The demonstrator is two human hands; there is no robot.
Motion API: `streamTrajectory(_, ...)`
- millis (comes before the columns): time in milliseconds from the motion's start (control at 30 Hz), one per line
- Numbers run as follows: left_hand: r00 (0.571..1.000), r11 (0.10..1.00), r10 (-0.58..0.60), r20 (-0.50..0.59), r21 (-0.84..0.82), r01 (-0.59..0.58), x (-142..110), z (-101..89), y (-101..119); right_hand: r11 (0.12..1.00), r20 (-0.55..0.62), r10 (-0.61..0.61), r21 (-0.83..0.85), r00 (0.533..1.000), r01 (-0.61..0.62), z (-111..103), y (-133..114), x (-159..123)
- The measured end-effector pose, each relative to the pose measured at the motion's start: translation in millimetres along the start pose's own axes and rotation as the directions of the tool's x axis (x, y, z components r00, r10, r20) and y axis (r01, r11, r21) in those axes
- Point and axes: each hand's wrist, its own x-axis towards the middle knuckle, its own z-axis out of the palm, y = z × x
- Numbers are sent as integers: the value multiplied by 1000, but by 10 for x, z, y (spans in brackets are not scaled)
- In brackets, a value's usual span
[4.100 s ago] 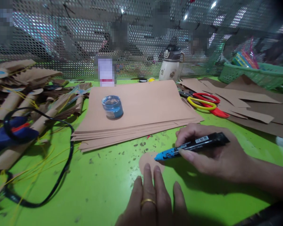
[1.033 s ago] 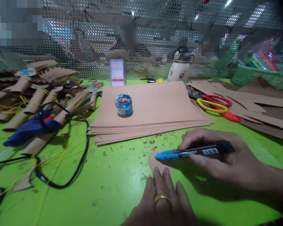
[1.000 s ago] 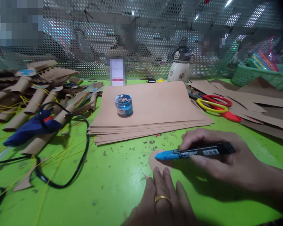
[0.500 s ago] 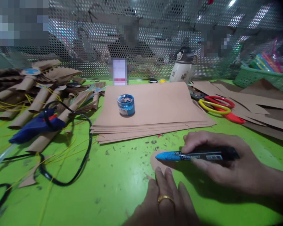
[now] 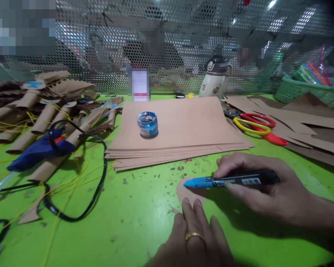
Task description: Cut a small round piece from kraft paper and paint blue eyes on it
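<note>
My right hand [image 5: 263, 196] is closed around a black permanent marker [image 5: 239, 181] whose front end is coated in blue. The blue tip touches the upper left of a small round piece of brown paper [image 5: 193, 193] lying on the green table. My left hand [image 5: 195, 237], with a gold ring on one finger, lies with outstretched fingertips on the paper's lower edge. Beyond the hands, an open jar of blue paint [image 5: 147, 125] stands on a stack of brown paper sheets [image 5: 180, 137].
Scissors [image 5: 256, 124] with red and yellow handles lie by cut brown paper [image 5: 320, 135] at right. A blue glue gun [image 5: 41, 150], its black cord, and paper tubes [image 5: 44, 116] with yellow strings crowd the left. A flask [image 5: 215, 78] and green basket [image 5: 300, 92] stand behind.
The view has shifted slightly. The marker's rear end has turned a little, while its tip stays on the paper; a small blue mark shows at the tip. The left hand keeps its place.
</note>
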Motion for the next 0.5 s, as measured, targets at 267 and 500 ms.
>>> streamTrajectory(267,1000,1000,-24,2,-19,24,-9,4,19,1000,-2,17,19,1000,-17,6,-12,2)
streamTrajectory(500,999,999,-22,25,-27,23,-49,13,29,999,28,24,38,999,-25,15,-7,22)
